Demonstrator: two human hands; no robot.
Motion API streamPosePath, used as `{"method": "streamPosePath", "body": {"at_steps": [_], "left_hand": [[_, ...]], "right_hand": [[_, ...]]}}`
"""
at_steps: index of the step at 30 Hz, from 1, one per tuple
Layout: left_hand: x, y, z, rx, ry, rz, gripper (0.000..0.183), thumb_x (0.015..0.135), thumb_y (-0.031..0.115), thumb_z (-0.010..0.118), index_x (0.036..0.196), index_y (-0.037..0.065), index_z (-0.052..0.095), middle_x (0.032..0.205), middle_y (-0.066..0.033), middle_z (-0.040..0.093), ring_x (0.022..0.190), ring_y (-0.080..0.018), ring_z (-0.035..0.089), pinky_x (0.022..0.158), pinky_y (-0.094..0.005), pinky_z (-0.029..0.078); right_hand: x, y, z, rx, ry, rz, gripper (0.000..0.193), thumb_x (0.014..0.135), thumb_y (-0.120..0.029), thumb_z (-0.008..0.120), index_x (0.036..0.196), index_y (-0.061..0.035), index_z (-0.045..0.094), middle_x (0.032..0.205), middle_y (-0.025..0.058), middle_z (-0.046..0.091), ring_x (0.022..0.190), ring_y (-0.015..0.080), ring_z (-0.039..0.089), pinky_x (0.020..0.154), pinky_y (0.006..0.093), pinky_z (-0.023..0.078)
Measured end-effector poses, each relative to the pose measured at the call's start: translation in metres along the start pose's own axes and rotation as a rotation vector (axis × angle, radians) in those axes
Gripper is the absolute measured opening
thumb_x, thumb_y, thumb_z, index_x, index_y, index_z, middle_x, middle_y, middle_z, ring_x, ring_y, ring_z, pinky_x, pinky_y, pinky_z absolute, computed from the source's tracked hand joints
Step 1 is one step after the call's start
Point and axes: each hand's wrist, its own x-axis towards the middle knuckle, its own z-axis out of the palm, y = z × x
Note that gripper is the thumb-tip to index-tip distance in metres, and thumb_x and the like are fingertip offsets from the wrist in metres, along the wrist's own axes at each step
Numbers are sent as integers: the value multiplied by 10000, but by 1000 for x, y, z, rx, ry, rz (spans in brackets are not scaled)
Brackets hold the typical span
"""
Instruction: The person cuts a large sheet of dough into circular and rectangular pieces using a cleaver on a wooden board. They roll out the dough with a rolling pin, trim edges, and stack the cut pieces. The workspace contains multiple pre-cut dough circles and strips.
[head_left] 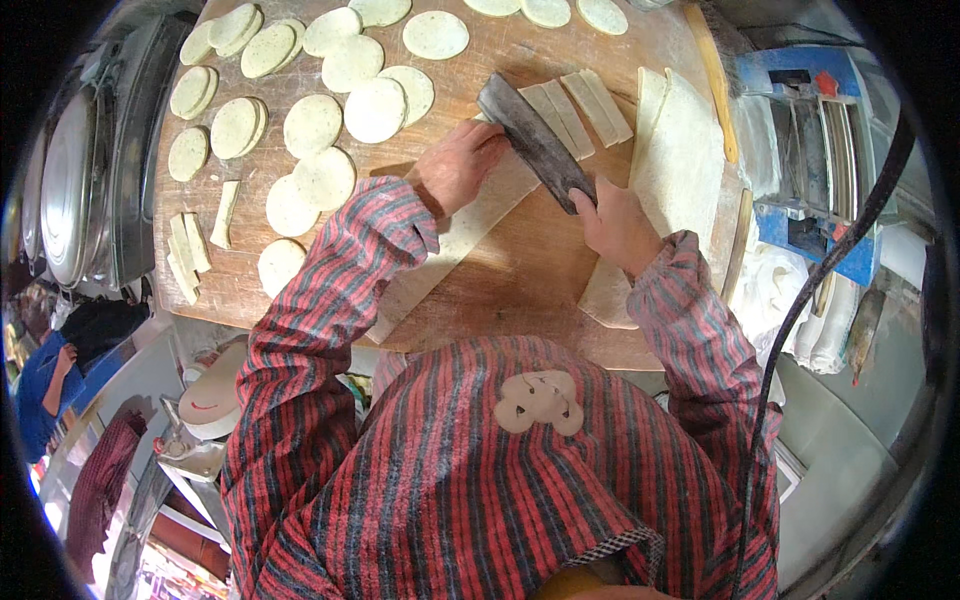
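Observation:
My right hand grips the handle end of a dark, wide-bladed knife, which slants across a long flat strip of dough on a wooden board. Against the near side of the blade, my left hand presses on the dough with bent fingers held together. Its fingertips are partly hidden beside the knife. Past the blade lie several cut dough pieces, side by side. To the right of my right hand a long folded dough sheet is spread, its near end under my forearm.
Many round flat dough discs cover the board's left and far side, some overlapping. Short dough sticks lie at the left edge. A rolling pin lies along the right edge. A black cable hangs at right. Metal pans stand at left.

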Motion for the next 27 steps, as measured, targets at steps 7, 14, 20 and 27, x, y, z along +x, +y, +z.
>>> {"method": "streamPosePath", "body": {"at_steps": [7, 14, 20, 27], "left_hand": [[3, 13, -5, 32, -86, -80, 295, 969, 221, 482, 1203, 64, 569, 1172, -149, 566, 1076, -338, 550, 919, -387, 465], [-18, 17, -12, -41, -53, -123, 317, 968, 239, 493, 1209, 44, 560, 1155, -168, 570, 1075, -345, 552, 918, -381, 459], [-20, 22, -13, -212, -83, -225, 323, 970, 218, 494, 1220, 22, 547, 1155, -183, 572, 1083, -345, 545, 920, -391, 455], [-37, 19, -20, -89, -33, -121, 270, 967, 211, 501, 1151, 24, 567, 1090, -178, 582, 1046, -353, 548, 889, -411, 459]], "right_hand": [[42, -7, 29, 28, 84, 15, 343, 918, -265, 567, 960, 75, 584, 791, 318, 616, 781, 473, 621, 689, 506, 491], [-1, -6, 10, -31, -14, -51, 360, 917, -283, 567, 966, 73, 581, 767, 315, 612, 755, 476, 617, 679, 508, 489], [18, -22, 38, -68, -45, 52, 395, 933, -327, 541, 927, 65, 590, 765, 311, 612, 768, 471, 615, 698, 530, 474], [4, -16, 24, 42, 63, -47, 357, 929, -299, 543, 935, 54, 599, 755, 300, 613, 765, 478, 615, 696, 525, 480]]}}
